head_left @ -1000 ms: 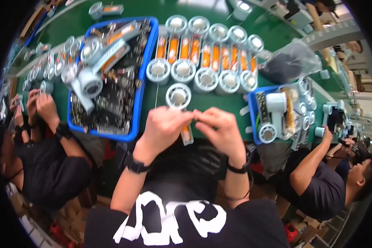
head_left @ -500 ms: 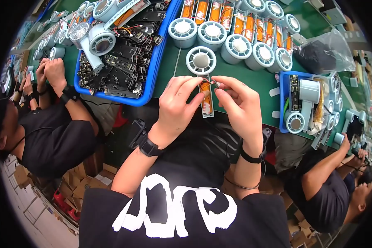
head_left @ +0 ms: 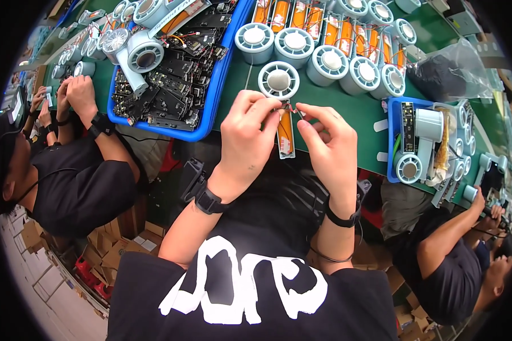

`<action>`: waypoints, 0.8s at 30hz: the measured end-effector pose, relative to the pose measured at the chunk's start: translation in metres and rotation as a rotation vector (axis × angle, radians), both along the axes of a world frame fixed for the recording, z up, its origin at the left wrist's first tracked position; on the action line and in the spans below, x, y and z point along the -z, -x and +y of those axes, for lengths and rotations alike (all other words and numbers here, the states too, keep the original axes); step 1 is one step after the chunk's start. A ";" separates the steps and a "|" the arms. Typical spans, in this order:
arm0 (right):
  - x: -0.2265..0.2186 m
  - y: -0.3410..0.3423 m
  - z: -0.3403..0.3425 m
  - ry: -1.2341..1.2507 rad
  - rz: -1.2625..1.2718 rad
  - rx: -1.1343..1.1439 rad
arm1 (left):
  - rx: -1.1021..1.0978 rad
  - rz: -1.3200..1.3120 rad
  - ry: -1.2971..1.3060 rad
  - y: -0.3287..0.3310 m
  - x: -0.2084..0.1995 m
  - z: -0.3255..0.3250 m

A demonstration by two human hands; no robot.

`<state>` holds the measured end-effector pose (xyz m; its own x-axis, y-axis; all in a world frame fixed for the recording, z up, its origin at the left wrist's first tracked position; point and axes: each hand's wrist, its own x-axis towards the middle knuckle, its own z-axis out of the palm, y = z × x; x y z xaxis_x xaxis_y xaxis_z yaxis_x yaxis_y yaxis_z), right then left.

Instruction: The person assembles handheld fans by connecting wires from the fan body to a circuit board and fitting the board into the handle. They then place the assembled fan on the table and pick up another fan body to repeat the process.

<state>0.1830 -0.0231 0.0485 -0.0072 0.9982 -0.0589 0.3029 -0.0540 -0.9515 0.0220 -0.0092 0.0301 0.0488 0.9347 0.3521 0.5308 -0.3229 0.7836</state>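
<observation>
A pale blue handheld fan [head_left: 279,80] lies in front of me, its round head away from me and its handle pointing toward me. The handle is uncovered, and an orange battery [head_left: 286,136] shows inside it. Thin red and dark wires [head_left: 288,106] come out between the head and the battery. My left hand [head_left: 247,125] is closed, its fingertips pinching at these wires on the left side. From the right, my right hand [head_left: 330,136] pinches a thin dark piece, too small to name, beside the wires.
Several similar fans [head_left: 327,63] with orange batteries stand in rows beyond. A blue bin [head_left: 207,108] of black circuit boards is at the left, with fans on top. A smaller blue bin [head_left: 391,139] and a bagged black bundle [head_left: 438,74] lie right. Co-workers sit on both sides.
My left hand has shifted slightly up, its fingers now bunched closer at the wires. My right hand stays pinched near the same spot. The view has moved a little.
</observation>
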 end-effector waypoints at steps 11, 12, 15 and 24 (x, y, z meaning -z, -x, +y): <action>0.009 0.009 -0.001 -0.347 -0.277 -0.051 | -0.157 -0.669 0.571 -0.006 0.011 0.001; 0.010 0.010 -0.001 -0.345 -0.283 -0.048 | -0.137 -0.733 0.542 -0.006 0.014 -0.001; 0.008 0.012 -0.001 -0.324 -0.311 -0.065 | -0.113 -0.777 0.476 -0.004 0.017 -0.006; -0.013 0.014 0.001 -0.276 -0.557 -0.165 | -0.150 -0.967 0.625 -0.009 0.009 -0.001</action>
<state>0.1690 -0.0220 0.0614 -0.2044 0.9656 0.1609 0.7389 0.2600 -0.6216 0.0312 -0.0099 0.0209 -0.1147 0.9323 -0.3431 -0.3762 0.2788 0.8836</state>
